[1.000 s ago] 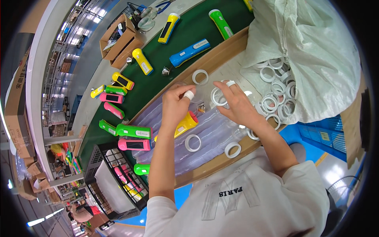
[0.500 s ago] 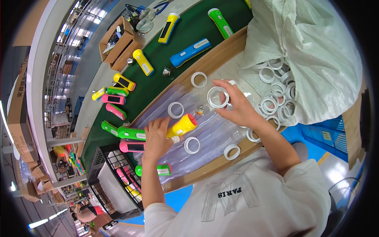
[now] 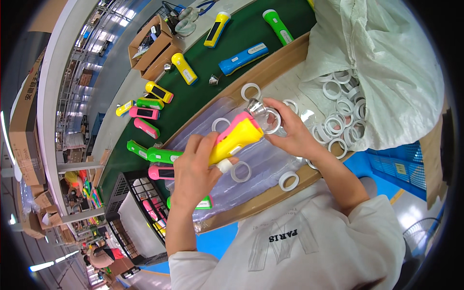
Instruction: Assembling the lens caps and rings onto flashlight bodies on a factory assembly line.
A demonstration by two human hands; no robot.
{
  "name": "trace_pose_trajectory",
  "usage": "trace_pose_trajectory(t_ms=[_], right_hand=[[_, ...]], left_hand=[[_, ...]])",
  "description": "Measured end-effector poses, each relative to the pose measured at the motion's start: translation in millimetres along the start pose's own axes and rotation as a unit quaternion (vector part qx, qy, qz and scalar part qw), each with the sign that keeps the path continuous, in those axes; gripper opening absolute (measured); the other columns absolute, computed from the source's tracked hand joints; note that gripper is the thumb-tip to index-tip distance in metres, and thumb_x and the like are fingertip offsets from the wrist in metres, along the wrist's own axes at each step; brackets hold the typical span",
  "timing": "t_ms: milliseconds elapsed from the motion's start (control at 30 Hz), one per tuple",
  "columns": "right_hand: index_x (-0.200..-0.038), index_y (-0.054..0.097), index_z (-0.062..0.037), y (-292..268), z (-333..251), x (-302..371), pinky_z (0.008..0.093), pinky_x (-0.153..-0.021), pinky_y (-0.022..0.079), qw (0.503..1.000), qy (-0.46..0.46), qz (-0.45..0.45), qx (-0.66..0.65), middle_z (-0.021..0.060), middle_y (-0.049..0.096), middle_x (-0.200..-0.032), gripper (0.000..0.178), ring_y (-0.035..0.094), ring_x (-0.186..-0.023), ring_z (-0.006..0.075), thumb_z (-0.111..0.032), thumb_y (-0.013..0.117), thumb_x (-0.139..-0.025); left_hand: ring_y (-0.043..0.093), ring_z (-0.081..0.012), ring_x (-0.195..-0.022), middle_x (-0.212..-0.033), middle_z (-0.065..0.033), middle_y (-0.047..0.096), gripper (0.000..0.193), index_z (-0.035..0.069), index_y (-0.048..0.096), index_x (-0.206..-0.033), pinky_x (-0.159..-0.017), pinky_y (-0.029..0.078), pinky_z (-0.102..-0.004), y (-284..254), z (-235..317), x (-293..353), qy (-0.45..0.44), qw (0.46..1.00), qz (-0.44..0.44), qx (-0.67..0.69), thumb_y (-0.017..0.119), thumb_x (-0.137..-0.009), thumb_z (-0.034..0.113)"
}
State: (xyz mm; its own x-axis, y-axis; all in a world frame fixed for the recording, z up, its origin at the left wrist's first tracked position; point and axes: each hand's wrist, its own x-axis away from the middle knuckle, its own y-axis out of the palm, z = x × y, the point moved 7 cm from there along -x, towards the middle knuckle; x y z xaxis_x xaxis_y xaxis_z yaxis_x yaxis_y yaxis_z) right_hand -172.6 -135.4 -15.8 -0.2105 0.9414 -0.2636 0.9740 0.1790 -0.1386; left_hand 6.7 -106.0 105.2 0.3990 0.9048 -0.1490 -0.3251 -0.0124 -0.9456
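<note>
My left hand is closed round a yellow flashlight body with a pink edge, its open end tilted up and to the right. At that end sits a shiny reflector cup, close to the ring. Between thumb and fingers of my right hand is a white ring, held on edge beside the flashlight. Whether a clear lens sits in the ring I cannot tell. Loose white rings lie on the clear plastic wrap below. A green flashlight and a pink one lie left of my left hand.
A green belt carries several flashlights, one of them blue. Many white rings spill from a pale woven sack at right. A black crate stands at lower left, a cardboard box beyond the belt.
My left hand has lifted the yellow flashlight and turned it up toward the right hand. The reflector cup has risen off the plastic to the ring. The view has shifted slightly.
</note>
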Motion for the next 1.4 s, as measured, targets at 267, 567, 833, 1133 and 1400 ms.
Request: trace_pose_trajectory(t_ms=[267, 567, 833, 1133, 1400], right_hand=[[-0.135, 0.043, -0.0102, -3.3, -3.7, 4.6, 0.0339, -0.088, 0.048, 0.998, 0.005, -0.054, 0.03, 0.012, 0.054, -0.12, 0.072, 0.058, -0.103, 0.0246, -0.002, 0.074, -0.07], [-0.127, 0.049, -0.0069, -6.9, -13.2, 9.0, 0.0382, -0.092, 0.048, 0.991, -0.038, -0.109, 0.07, 0.0164, 0.057, -0.123, 0.063, 0.058, -0.111, 0.0319, -0.013, 0.078, -0.072], [-0.135, 0.041, -0.0054, -25.0, -58.5, 18.6, 0.0422, -0.1, 0.037, 0.98, -0.098, -0.172, 0.018, 0.0163, 0.051, -0.125, 0.07, 0.045, -0.118, 0.0364, -0.028, 0.074, -0.078], [-0.11, 0.06, 0.0015, -7.4, -107.4, 34.5, 0.0382, -0.083, 0.05, 0.954, -0.28, -0.067, -0.087, 0.0161, 0.059, -0.105, 0.036, 0.06, -0.094, 0.0309, -0.028, 0.049, -0.093], [-0.116, 0.058, -0.0072, 25.4, -17.2, -5.4, 0.0315, -0.093, 0.045, 0.835, 0.349, -0.067, -0.421, 0.0094, 0.061, -0.112, 0.035, 0.057, -0.107, 0.0186, -0.031, 0.039, -0.099]], left_hand=[[0.062, -0.0286, -0.075, -0.089, -0.0092, 0.057, 0.051, 0.007, 0.059, -0.119, -0.061, 0.049, -0.0386, -7.8, 45.8, -5.5, 0.073, 0.978, -0.14, -0.133, 0.077, -0.071, 0.016], [0.062, -0.0329, -0.065, -0.078, -0.0135, 0.061, 0.04, 0.0, 0.061, -0.106, -0.055, 0.048, -0.0412, -19.1, 37.4, -24.5, 0.064, 0.987, -0.127, -0.068, 0.075, -0.073, 0.018], [0.065, -0.0272, -0.072, -0.084, -0.0148, 0.065, 0.045, -0.002, 0.065, -0.105, -0.063, 0.051, -0.033, -5.3, 22.1, -12.4, 0.079, 0.972, -0.093, 0.203, 0.081, -0.068, 0.016], [0.065, -0.0254, -0.076, -0.089, -0.0129, 0.066, 0.044, -0.001, 0.067, -0.103, -0.062, 0.052, -0.0307, -2.1, 36.4, 16.7, 0.086, 0.934, -0.08, 0.339, 0.083, -0.066, 0.015], [0.062, -0.0256, -0.069, -0.086, -0.0109, 0.063, 0.045, 0.001, 0.065, -0.106, -0.057, 0.05, -0.0326, 25.6, 5.0, 15.6, 0.069, 0.99, 0.051, 0.115, 0.081, -0.068, 0.019]])
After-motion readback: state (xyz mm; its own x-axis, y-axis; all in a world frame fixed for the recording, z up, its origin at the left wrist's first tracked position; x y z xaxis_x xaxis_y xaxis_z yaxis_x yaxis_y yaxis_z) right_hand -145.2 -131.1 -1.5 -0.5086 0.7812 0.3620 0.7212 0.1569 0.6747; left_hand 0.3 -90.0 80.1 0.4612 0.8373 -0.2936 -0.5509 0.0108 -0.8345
